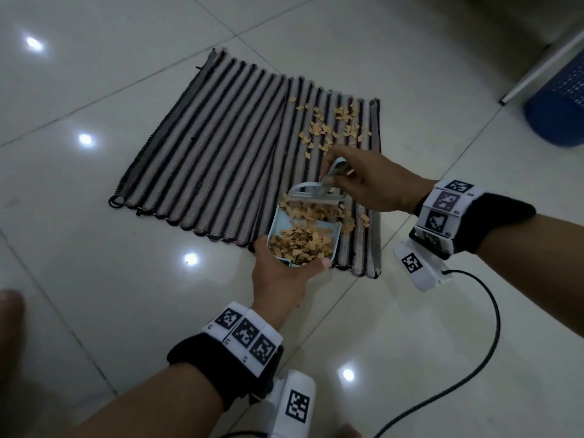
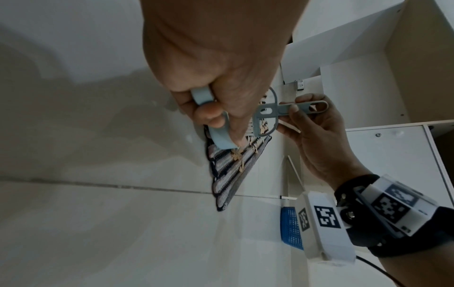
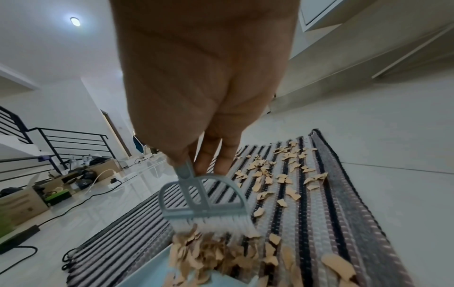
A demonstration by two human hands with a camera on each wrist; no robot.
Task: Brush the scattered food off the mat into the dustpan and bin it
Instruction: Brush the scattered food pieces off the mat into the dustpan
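While the left hand (image 1: 281, 276) grips the half-filled dustpan (image 1: 303, 235) at the mat's (image 1: 205, 147) near edge and the right hand (image 1: 366, 184) pinches the brush (image 1: 319, 194), much scattered food (image 1: 331, 128) remains beyond the dustpan, binning undone.

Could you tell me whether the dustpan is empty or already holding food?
Holding food: tan flakes cover the dustpan floor.

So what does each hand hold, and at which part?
The left hand grips the dustpan by its handle end; the right hand holds the brush by its handle.
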